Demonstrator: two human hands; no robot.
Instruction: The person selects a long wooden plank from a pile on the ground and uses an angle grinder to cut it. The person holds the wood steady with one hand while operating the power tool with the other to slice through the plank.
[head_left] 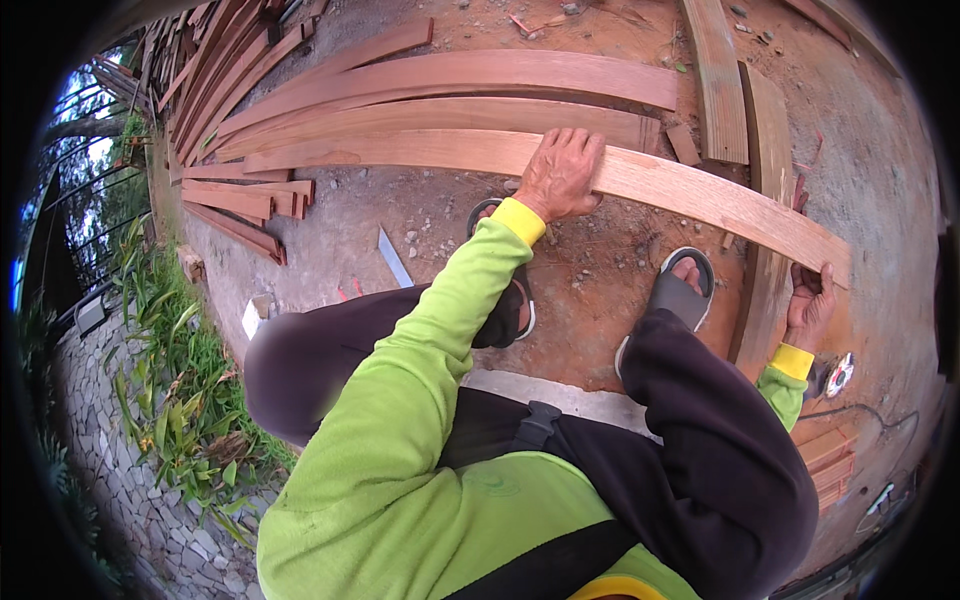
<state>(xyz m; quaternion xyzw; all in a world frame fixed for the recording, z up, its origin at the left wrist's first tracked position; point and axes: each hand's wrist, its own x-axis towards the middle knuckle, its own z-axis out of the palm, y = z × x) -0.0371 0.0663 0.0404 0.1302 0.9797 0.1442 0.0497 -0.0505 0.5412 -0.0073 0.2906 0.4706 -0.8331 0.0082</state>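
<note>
A long reddish wooden plank (690, 192) runs across in front of me, from the stacked boards at the left to its near end at the right. My left hand (565, 172) is closed over the plank around its middle, fingers bent over the far edge. My right hand (810, 300) pinches the plank's right end from below, with part of the fingers hidden under the wood. Beneath that end lies a thick timber beam (755, 320), close to my right hand.
More planks (480, 75) fan out beyond, and short offcuts (245, 200) lie at the left. A flat metal blade-like piece (394, 258) rests on the ground. An angle grinder (835, 375) with a cord sits at the right. Green plants (180, 390) border the left side.
</note>
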